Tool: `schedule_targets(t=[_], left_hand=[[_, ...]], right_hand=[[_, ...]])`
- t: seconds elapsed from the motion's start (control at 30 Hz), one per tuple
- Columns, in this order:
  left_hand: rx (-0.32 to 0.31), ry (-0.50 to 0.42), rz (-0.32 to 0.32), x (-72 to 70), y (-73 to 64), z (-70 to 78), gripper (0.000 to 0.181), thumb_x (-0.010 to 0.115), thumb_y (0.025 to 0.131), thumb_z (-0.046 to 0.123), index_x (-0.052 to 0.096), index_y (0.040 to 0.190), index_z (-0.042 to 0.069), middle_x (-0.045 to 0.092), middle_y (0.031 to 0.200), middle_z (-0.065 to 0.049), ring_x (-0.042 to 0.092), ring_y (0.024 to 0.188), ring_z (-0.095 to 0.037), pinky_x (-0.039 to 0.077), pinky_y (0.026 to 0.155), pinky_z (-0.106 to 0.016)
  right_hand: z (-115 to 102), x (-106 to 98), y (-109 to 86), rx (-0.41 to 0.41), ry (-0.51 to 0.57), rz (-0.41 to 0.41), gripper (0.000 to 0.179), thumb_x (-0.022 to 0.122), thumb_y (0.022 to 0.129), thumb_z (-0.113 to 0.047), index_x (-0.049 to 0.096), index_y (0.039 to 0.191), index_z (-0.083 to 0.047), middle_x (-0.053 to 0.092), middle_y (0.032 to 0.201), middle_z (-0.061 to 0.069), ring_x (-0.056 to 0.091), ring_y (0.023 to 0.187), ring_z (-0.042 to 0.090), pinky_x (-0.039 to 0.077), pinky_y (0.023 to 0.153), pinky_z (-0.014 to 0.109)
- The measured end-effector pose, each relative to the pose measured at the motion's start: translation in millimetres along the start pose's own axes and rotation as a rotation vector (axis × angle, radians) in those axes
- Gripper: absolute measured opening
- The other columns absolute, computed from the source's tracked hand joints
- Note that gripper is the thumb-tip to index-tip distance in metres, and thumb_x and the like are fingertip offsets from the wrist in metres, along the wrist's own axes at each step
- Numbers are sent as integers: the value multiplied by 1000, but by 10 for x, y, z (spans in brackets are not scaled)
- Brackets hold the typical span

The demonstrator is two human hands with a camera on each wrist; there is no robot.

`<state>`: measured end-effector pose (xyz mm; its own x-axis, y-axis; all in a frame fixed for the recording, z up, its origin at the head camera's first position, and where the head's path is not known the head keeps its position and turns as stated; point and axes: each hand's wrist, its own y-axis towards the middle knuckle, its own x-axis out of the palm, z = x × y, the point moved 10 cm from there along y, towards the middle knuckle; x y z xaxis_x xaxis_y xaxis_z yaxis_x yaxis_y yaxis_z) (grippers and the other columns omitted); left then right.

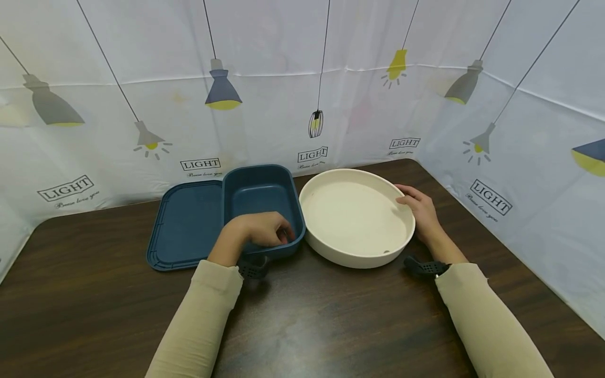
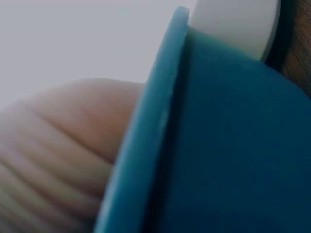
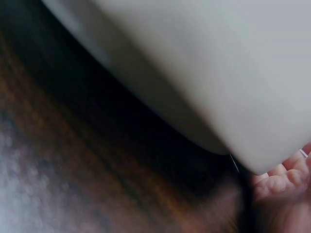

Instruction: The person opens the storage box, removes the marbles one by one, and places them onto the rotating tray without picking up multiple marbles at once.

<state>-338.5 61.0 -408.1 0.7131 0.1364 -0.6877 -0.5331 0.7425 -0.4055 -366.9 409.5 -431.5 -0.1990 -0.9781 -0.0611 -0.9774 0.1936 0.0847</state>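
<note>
A deep dark-blue rectangular container stands at the back of the table. My left hand reaches over its front wall with bent fingers, near its front right corner. The fingertips are partly hidden, and I cannot tell whether they pinch anything. In the left wrist view, the blue wall covers much of the hand. To the right sits a wide, round cream tray, close against the container. My right hand grips its right rim, thumb over the inside edge. A small dark spot shows near the tray's front rim.
A flat dark-blue lid lies left of the container, partly under or against its side. Dark wood-grain table stretches in front. White sheets printed with lamps hang along the back and right edges.
</note>
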Motion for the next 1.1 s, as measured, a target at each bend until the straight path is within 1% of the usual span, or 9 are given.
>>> schedule_targets(t=[0.23, 0.33, 0.57, 0.73, 0.83, 0.97, 1.1], left_hand=[[-38, 0, 38, 3, 61, -52, 23, 60, 96, 3, 69, 117, 7, 70, 103, -6, 61, 89, -14, 49, 76, -24], [-45, 9, 49, -3, 77, -52, 22, 60, 96, 2, 69, 115, 7, 69, 102, -6, 60, 87, -15, 48, 74, -25], [-26, 40, 76, -9, 99, -31, 19, 61, 93, 4, 71, 109, 7, 71, 103, -7, 59, 84, -14, 49, 75, -26], [-22, 57, 127, -52, 114, -33, 12, 65, 93, 8, 75, 98, 7, 74, 94, -4, 59, 78, -11, 51, 73, -25], [-24, 71, 152, -78, 113, -45, 10, 67, 93, 13, 77, 93, 9, 74, 89, -1, 59, 75, -10, 51, 71, -24], [-39, 81, 162, -103, 78, -66, 13, 68, 95, 17, 78, 90, 10, 71, 82, 1, 58, 71, -10, 50, 67, -24], [-57, 84, 157, -121, 50, -106, 18, 66, 97, 18, 76, 84, 11, 63, 73, 4, 52, 65, -9, 44, 61, -23]], right_hand=[[0, -4, 5, 6, 2, 4, 46, 54, 98, -3, 49, 144, 5, 63, 114, -13, 66, 97, 1, 55, 78, 14], [4, -12, 7, 11, -3, 7, 47, 54, 98, -3, 49, 144, 4, 63, 114, -14, 66, 97, 1, 55, 78, 14], [13, -19, 11, 10, -13, 4, 46, 54, 99, -3, 50, 144, 3, 64, 113, -13, 68, 93, 0, 56, 75, 15], [18, -23, 17, 5, -26, 8, 46, 54, 98, -3, 50, 144, 4, 65, 112, -14, 68, 92, 0, 56, 74, 14], [17, -23, 16, 3, -38, 8, 46, 55, 98, -4, 50, 144, 4, 64, 112, -14, 68, 92, 0, 56, 74, 14], [15, -26, 11, 3, -56, 11, 47, 54, 99, -4, 49, 145, 4, 63, 113, -14, 67, 94, 0, 56, 75, 14], [19, -30, 13, 5, -65, 14, 47, 54, 99, -5, 49, 145, 3, 62, 114, -14, 67, 95, 0, 56, 76, 14]])
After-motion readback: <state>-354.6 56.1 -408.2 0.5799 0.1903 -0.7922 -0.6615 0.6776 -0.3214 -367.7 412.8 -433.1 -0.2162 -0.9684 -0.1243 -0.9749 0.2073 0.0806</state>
